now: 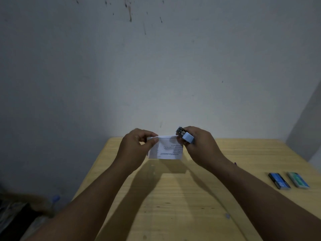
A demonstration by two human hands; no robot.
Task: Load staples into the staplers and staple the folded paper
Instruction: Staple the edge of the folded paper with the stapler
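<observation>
Both hands are raised above the far edge of a pale wooden table, holding a folded paper between them in the air, clear of the tabletop. The paper is white with printed lines of text that read upside down from this view, and a dotted line runs along its top edge.

The left hand is closed on the paper's upper left corner, thumb and forefinger pinching it. The right hand is wrapped around a small stapler with a pale blue body and a dark front end. The stapler sits at the paper's upper right corner, its dark end right at the top edge; whether its mouth is actually pressed over the sheet cannot be told from here. Both forearms reach in from the near side, and their shadows and that of the paper fall on the wood beneath.

Near the right edge of the table, well apart from the hands, lie two small flat boxes side by side: a dark blue box with white printing, and just to its right a green box. Neither is touched. Behind the table stands a plain grey wall with a few dark marks high up
</observation>
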